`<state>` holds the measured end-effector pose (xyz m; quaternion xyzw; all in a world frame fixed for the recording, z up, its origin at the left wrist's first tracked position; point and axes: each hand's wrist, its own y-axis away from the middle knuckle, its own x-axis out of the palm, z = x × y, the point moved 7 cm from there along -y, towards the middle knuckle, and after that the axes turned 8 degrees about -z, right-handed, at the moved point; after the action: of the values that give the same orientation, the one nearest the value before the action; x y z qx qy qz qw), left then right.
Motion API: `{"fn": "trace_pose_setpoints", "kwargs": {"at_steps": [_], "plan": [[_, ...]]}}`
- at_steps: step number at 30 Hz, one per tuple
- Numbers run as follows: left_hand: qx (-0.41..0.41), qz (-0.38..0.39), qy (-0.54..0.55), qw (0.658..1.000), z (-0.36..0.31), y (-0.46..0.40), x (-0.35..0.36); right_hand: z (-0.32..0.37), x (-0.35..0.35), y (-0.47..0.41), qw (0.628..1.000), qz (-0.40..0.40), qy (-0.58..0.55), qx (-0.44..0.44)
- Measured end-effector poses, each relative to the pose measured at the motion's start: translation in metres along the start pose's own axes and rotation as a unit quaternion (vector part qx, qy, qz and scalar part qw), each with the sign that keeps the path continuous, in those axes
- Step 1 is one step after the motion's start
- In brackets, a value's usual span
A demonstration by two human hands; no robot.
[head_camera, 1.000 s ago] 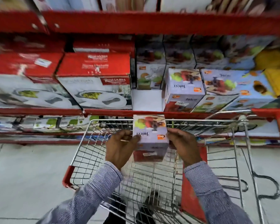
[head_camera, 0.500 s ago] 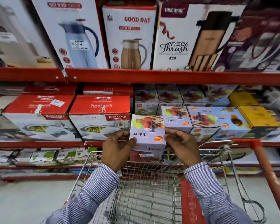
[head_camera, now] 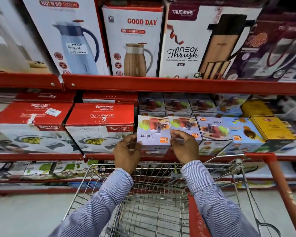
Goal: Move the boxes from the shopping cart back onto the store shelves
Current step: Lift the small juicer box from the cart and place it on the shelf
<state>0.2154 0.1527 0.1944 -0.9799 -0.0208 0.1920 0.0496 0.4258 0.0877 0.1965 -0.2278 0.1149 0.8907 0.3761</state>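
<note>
A small lilac juicer box (head_camera: 153, 132), printed with fruit and an upside-down "Juicer" label, is held between my left hand (head_camera: 126, 151) on its left side and my right hand (head_camera: 184, 146) on its right side. It sits at the front edge of the middle red shelf (head_camera: 41, 156), in the gap between a red Rishabh casserole box (head_camera: 101, 127) and another juicer box (head_camera: 184, 125). The wire shopping cart (head_camera: 161, 199) stands below my arms; its visible basket holds no boxes.
More juicer boxes (head_camera: 217, 129) and a yellow box (head_camera: 272, 129) fill the shelf to the right. Tall jug boxes (head_camera: 135, 43) stand on the upper shelf (head_camera: 178, 84). The cart's red handle frame (head_camera: 280, 185) rises at right. Flat packs (head_camera: 41, 168) lie on the lower shelf.
Both hands have lifted the juicer box out of the cart and carried it up and forward to the middle shelf gap. The view has tilted upward.
</note>
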Motion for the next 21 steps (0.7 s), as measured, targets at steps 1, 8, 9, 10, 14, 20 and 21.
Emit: {"fn": "trace_pose_setpoints", "kwargs": {"at_steps": [1, 8, 9, 10, 14, 20, 21], "plan": [[0.000, -0.005, 0.000, 1.000, 0.000, -0.002, 0.001, 0.001, 0.000, -0.002, 1.000, -0.003, 0.003, -0.002], [-0.020, -0.014, 0.014, 1.000, 0.008, -0.010, 0.006, 0.006, 0.001, -0.010, 1.000, -0.011, 0.013, -0.012], [-0.024, -0.015, 0.019, 0.999, 0.010, -0.010, 0.007, 0.007, 0.002, -0.010, 1.000, -0.011, 0.016, -0.015], [-0.027, -0.017, 0.020, 0.999, 0.012, -0.010, 0.008, 0.007, 0.003, -0.011, 1.000, -0.009, 0.018, -0.018], [-0.038, -0.014, 0.007, 0.999, 0.018, -0.009, 0.014, 0.002, 0.013, -0.008, 0.999, 0.028, 0.038, 0.002], [-0.041, -0.036, -0.007, 0.999, 0.020, -0.010, 0.018, 0.009, 0.017, -0.003, 0.994, 0.046, 0.100, -0.029], [-0.043, -0.040, -0.008, 0.998, 0.019, -0.011, 0.019, 0.015, 0.017, -0.003, 0.989, 0.044, 0.130, -0.051]]}}
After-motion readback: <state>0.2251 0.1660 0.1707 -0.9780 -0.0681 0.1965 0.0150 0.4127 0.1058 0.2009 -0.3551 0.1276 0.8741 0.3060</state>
